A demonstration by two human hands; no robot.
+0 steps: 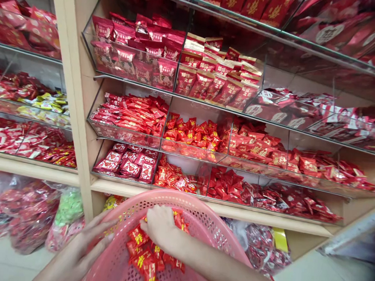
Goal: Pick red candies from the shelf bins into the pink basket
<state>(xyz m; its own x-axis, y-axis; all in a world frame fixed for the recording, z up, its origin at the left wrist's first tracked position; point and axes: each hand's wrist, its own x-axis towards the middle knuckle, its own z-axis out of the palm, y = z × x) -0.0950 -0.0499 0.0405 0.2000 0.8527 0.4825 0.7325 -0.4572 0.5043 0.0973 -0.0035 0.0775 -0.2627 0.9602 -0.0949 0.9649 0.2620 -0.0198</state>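
A pink plastic basket (228, 246) with a perforated wall is in front of me at the bottom of the view. Inside it lies a heap of red wrapped candies (145, 261) with yellow lettering. My left hand (77, 252) holds the basket at its left rim, the fingers reaching over the edge. Down in the basket, my right hand (160, 226) is closed over the top of the heap, fingers curled around some of the candies. Its fingertips are partly hidden, so how many it grips cannot be made out.
Beyond the basket stands a wooden shelf (116, 187) with clear-walled bins of red packets. One bin holds similar red candies (192, 134). Plastic bags of sweets (31, 215) sit on the floor at the left, and another bag (260, 244) lies under the shelf at the right.
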